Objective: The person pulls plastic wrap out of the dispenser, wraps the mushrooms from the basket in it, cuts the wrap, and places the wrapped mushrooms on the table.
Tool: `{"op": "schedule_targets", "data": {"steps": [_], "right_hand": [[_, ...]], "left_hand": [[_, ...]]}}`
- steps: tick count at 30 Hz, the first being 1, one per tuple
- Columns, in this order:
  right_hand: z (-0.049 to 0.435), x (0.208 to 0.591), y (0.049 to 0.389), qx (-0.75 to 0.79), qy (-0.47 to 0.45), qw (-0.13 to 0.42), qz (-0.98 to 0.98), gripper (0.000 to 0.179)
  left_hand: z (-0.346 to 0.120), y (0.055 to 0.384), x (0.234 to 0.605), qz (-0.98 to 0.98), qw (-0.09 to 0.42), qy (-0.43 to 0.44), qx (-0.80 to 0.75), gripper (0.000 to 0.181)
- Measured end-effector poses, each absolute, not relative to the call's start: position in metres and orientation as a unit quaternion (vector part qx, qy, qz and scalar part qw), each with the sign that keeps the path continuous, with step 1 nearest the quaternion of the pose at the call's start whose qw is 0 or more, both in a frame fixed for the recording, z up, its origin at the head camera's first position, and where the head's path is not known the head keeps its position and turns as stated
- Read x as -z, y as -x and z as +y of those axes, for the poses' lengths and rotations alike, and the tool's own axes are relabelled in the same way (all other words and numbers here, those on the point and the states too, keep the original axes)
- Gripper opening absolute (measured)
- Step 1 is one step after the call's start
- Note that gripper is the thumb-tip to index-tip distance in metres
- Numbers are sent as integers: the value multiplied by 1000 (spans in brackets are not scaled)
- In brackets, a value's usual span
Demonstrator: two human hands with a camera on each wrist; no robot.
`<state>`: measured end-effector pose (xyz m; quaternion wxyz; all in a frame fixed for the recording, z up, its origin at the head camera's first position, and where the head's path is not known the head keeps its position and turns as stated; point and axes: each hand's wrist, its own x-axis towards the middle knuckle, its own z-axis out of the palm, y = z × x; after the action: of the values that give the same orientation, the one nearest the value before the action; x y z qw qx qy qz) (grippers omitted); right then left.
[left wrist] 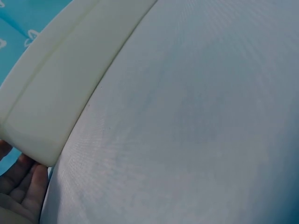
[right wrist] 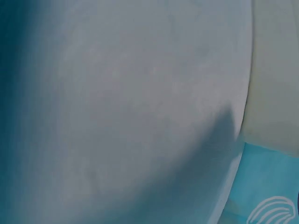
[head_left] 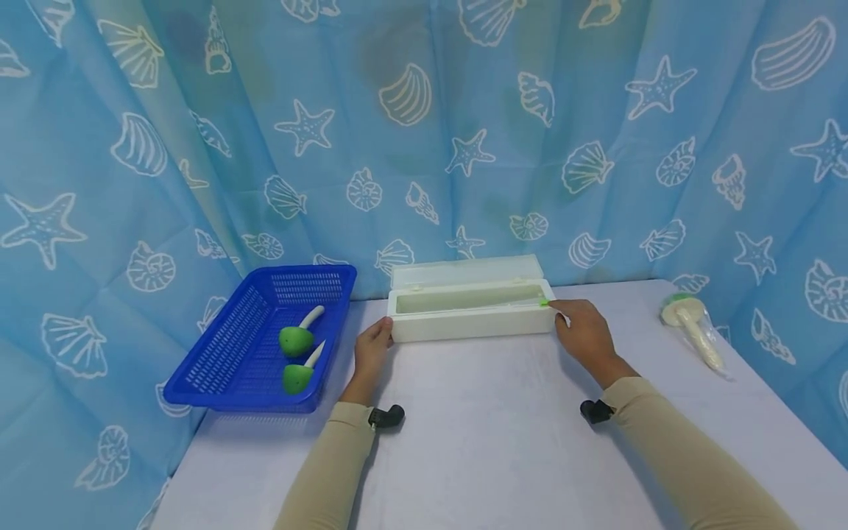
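Observation:
A long white box (head_left: 472, 324) lies at the back of the table, its translucent lid (head_left: 467, 271) raised behind it. My left hand (head_left: 373, 353) touches the box's left end; in the left wrist view, its fingers (left wrist: 35, 191) rest against the end of the box (left wrist: 60, 102). At the right end, my right hand (head_left: 586, 335) pinches a small green piece (head_left: 544, 302) on the box's top edge. A thin clear strip (head_left: 506, 305) runs along that edge. The right wrist view shows the box's side (right wrist: 275, 84) but hides that hand's fingers.
A blue plastic basket (head_left: 199, 368) on the left holds two green ladles with white handles (head_left: 297, 341) (head_left: 298, 378). Another ladle in clear wrapping (head_left: 695, 331) lies on the white tablecloth (head_left: 483, 442) at right. A seashell-patterned curtain (head_left: 424, 147) hangs right behind the table.

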<state>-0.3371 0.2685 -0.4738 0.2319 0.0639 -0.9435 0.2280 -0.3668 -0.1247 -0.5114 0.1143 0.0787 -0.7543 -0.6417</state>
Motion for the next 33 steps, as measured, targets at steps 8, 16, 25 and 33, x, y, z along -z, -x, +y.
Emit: {"op": "schedule_targets", "data": {"steps": [8,16,25,33], "right_hand": [[242,471,343,-237,-102,233,-937,40],[186,471,344,-168,-209,269,-925,42],[99,461,345,-116,-261,150,-946,52],[29,449,348,-56,-324,129,-936,55]], "left_hand": [[-130,364,510,-766,116,-69,628,61],[-124,362,511,-758,103,-63,641,63],[-121,363,517,-767,99,-53,632,63],[-128,363,519,-761,121,9,637,49]]}}
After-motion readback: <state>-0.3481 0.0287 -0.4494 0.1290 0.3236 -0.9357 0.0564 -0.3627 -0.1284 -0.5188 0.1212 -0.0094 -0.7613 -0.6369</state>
